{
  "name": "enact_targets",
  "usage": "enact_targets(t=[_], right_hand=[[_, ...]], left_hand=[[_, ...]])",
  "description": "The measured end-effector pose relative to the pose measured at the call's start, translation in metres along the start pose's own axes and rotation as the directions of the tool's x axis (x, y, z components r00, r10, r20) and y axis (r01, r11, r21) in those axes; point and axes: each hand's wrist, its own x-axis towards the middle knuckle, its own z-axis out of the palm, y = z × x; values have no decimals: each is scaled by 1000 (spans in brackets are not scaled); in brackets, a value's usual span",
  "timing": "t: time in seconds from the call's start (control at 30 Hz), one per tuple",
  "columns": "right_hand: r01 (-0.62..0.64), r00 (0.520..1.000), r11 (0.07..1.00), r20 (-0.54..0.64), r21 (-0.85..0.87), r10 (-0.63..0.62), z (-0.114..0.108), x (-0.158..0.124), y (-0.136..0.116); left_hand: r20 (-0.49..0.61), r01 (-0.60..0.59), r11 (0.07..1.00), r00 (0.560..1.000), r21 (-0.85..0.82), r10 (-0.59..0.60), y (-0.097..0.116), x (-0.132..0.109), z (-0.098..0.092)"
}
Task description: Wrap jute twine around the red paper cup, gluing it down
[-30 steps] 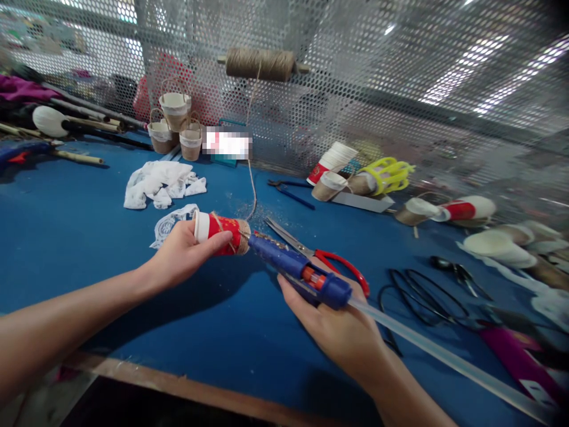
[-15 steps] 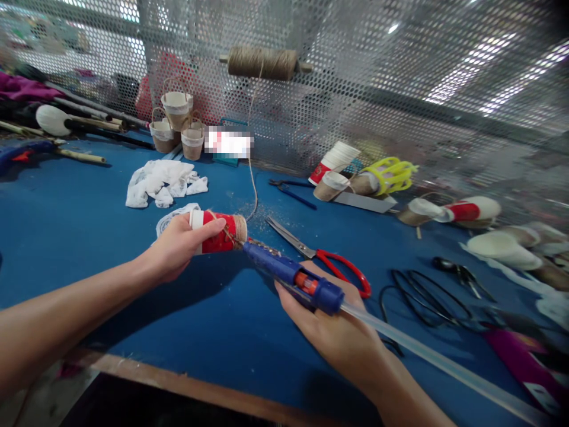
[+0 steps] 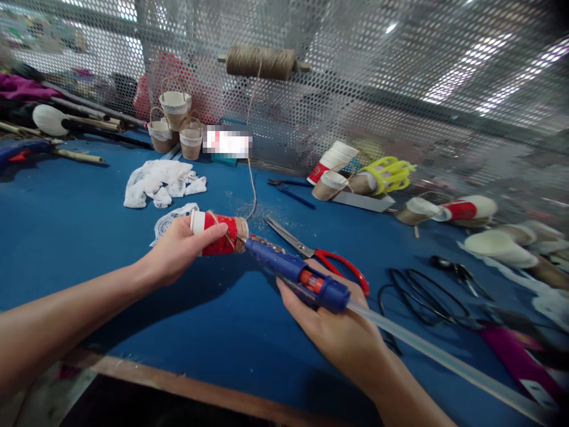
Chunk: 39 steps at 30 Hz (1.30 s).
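Note:
My left hand (image 3: pixel 178 246) is wrapped round a red and white paper cup (image 3: pixel 217 242), held on its side with its base to the right. Brown twine (image 3: pixel 242 231) is wound about the base end, and a strand crosses the red wall. In my right hand (image 3: pixel 329 320) is a blue hot glue gun (image 3: pixel 293 270), its nozzle against or very near the twine. A long clear glue stick (image 3: pixel 427 347) sticks out of its back. Red-handled scissors (image 3: pixel 306 246) lie just beyond the gun. White lace (image 3: pixel 174 219) lies behind my left hand.
A twine spool (image 3: pixel 260 63) hangs on the mesh, its strand running down to the table. Twine-covered buckets (image 3: pixel 191 142), lace pieces (image 3: pixel 160 181), blue-handled pliers (image 3: pixel 291 193) and stacked cups (image 3: pixel 331 163) stand or lie behind. A black cable (image 3: pixel 427 296) coils at right.
The glue gun's nozzle has shifted slightly along the twine end of the cup. The cup has turned a little in my left hand. Both hands keep their hold.

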Motion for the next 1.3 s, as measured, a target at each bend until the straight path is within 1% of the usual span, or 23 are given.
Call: enact_targets(t=[0.13, 0.27, 0.43, 0.6, 0.77, 1.07, 1.17, 1.3], right_hand=[[-6, 1000, 1000, 23, -4, 6, -5, 4, -4], [-26, 1000, 1000, -13, -16, 26, -7, 6, -7], [-3, 999, 998, -46, -56, 0, -7, 6, -8], [5, 998, 996, -70, -92, -11, -8, 6, -7], [0, 998, 996, -68, -87, -6, -9, 7, -7], [-49, 998, 997, -39, -56, 47, -11, 8, -7], [-62, 998, 997, -35, -53, 60, -12, 8, -8], [-65, 998, 997, -18, -52, 64, -13, 7, -9]], left_hand=[[33, -59, 991, 998, 121, 55, -2, -2, 0], [58, -115, 962, 993, 249, 104, 0, -5, 0], [174, -240, 924, 965, 296, 195, 1, -7, 1], [181, -311, 868, 949, 387, 259, -1, -8, 0], [238, -409, 783, 912, 468, 334, -1, -11, -1], [382, -524, 667, 850, 530, 364, 1, -9, -7], [375, -525, 667, 850, 529, 371, 0, -8, -8], [273, -460, 687, 888, 563, 371, -2, -7, -8]])
